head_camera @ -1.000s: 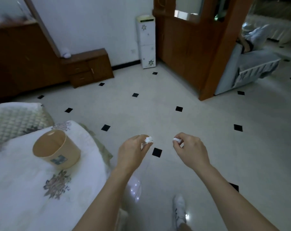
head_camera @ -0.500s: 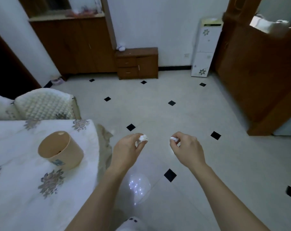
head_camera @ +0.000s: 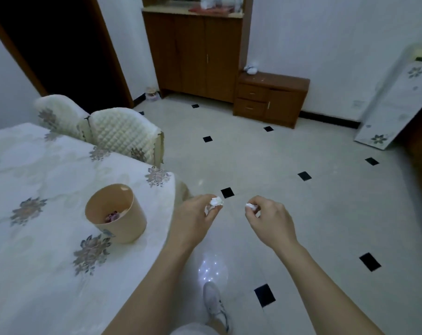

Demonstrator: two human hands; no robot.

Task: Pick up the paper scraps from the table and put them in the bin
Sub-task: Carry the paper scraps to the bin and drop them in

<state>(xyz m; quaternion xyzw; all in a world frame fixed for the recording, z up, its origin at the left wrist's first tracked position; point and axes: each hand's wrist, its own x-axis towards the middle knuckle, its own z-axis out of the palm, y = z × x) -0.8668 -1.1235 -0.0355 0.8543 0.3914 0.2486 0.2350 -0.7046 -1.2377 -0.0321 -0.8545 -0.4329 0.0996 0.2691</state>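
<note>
My left hand (head_camera: pixel 195 218) pinches a crumpled white paper scrap (head_camera: pixel 216 201) between thumb and fingers. My right hand (head_camera: pixel 270 221) holds a smaller white paper scrap (head_camera: pixel 250 206) the same way. Both hands hover over the floor, just right of the table's edge. A tan round bin (head_camera: pixel 123 223) stands tilted on the table (head_camera: pixel 36 238), which wears a white cloth with flower prints. The bin lies to the left of my left hand and has some scraps inside.
Two chairs with quilted white covers (head_camera: pixel 123 131) stand behind the table. A wooden cabinet (head_camera: pixel 195 49) and a low drawer unit (head_camera: pixel 270 100) line the far wall. A white appliance (head_camera: pixel 396 102) stands at right. My shoe (head_camera: pixel 214 303) rests on the tiled floor.
The view has swung left, so the table and bin now take up more of the frame. Both hands keep their scraps and stay close together.
</note>
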